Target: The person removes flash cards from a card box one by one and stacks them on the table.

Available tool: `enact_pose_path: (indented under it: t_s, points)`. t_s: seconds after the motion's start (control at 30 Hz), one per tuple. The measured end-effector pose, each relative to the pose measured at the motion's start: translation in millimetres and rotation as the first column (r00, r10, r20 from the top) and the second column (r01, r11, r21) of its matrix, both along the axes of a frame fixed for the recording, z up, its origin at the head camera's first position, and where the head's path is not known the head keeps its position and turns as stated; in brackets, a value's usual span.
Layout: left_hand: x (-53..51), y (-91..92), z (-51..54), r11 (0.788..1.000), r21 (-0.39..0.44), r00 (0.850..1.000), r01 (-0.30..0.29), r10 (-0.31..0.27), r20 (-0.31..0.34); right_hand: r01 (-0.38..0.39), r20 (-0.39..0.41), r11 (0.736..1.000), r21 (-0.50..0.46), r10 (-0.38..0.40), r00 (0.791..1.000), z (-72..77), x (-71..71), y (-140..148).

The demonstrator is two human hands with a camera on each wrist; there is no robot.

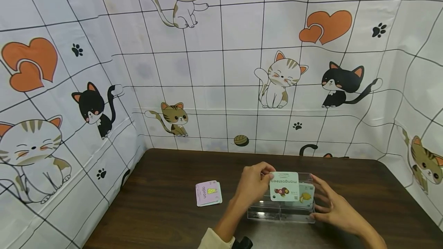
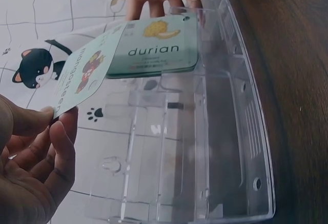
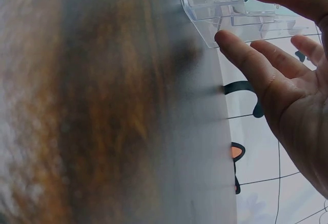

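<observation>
My left hand (image 1: pixel 255 181) pinches a pale green mangosteen card (image 1: pixel 284 186) between thumb and fingers, over a clear plastic box (image 1: pixel 264 215). In the left wrist view this card is tilted, beside a stack of green cards with a durian card (image 2: pixel 154 44) on top. That stack sits at the right end of the box. My right hand (image 1: pixel 333 206) is at the box's right end, its thumb near the front corner and its fingers towards the back. The right wrist view shows these fingers (image 3: pixel 256 62) spread and fairly straight, close against the clear plastic.
A small stack of purple cards, an apron card (image 1: pixel 208 193) on top, lies on the dark wooden table (image 1: pixel 166 203) left of the box. Behind the table hangs a white gridded sheet (image 1: pixel 207 68) with cartoon cats. Dividers split the box into compartments.
</observation>
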State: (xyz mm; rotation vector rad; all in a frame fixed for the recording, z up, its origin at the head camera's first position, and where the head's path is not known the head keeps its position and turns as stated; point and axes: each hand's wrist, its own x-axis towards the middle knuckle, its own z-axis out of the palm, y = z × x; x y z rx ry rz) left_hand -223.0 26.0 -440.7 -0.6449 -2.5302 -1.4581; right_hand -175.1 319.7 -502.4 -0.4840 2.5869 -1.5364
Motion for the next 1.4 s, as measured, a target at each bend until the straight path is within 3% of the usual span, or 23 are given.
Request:
enact_pose_path:
  t_s: [0.2,0.53,1.4]
  points:
    - [-1.1,-6.1,1.6,1.0,0.003,1.0,-0.013,0.013,0.011,-0.007,-0.022,1.0,0.003,0.007,1.0,0.0,-0.7,-0.4]
    - [-1.7,-15.8,3.1,1.0,0.019,1.0,-0.02,0.02,0.011,0.015,0.025,1.0,0.001,-0.015,1.0,-1.7,-1.8,-0.7]
    - [-7.9,-37.9,4.0,0.998,0.012,0.998,-0.064,0.064,0.004,0.012,0.022,1.0,0.013,-0.012,1.0,-1.1,-1.5,-0.1]
